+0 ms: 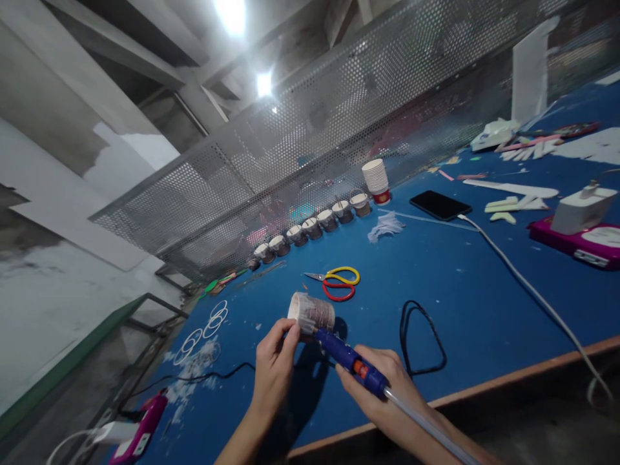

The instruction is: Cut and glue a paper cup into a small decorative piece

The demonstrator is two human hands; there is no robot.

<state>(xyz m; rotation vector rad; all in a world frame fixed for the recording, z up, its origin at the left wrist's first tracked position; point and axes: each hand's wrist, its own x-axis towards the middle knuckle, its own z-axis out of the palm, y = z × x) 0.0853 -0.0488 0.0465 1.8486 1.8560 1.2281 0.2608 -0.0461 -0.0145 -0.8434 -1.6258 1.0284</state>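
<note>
My left hand (278,352) pinches the rim of a paper cup (314,314) that lies on its side in the air above the blue table. Whitish wrap covers the cup near its rim, and brownish cord or texture goes round the rest. In my right hand (378,378) is a blue glue gun (346,355) with an orange part and a long clear glue stick (426,423) coming out of its back. The gun's nozzle meets the side of the cup, close to my left fingers. Scissors (339,284) with one yellow and one red handle lie just beyond the cup.
A row of several covered cups (310,227) stands along the perforated metal screen (290,142), with a stack of paper cups (375,177) at its right end. A phone (440,205) on a white cable, a magenta power strip (581,242), white rings (213,320) and a black cord loop (421,339) lie about the table.
</note>
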